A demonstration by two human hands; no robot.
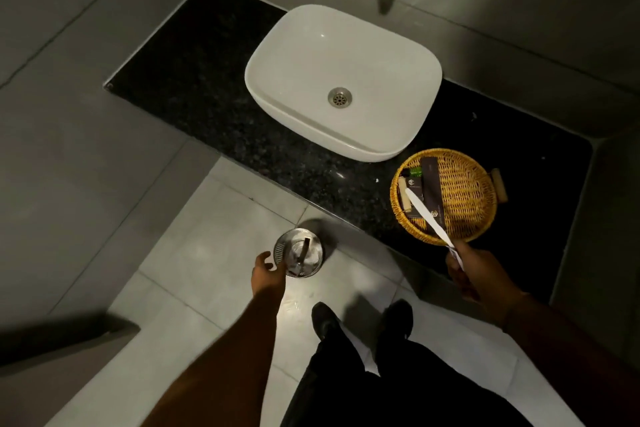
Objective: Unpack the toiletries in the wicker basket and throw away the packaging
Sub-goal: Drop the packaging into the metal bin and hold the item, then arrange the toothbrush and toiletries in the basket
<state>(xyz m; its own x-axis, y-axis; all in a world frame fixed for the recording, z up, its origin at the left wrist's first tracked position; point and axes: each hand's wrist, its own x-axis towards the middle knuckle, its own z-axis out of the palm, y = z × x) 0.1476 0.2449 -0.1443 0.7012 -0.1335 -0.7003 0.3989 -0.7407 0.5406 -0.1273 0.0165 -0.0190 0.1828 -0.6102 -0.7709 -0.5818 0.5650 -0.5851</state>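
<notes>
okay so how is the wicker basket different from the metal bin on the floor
The wicker basket sits on the black counter; the bin stands on the floor tiles below. The basket is woven and yellow-brown; the bin is shiny perforated metal. The basket is wide and shallow, holding dark boxes; the bin looks narrower and deeper, with a dark strip and pale scraps inside. The right hand holds a white item over the basket; the left hand is at the bin's rim. Both are round and open-topped.

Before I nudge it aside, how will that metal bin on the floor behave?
The metal bin is small with perforated walls, so probably light and easy to slide on the smooth floor tile. It is round and upright, so it may tip and roll if pushed high. The left hand at its rim could steady it.
</notes>
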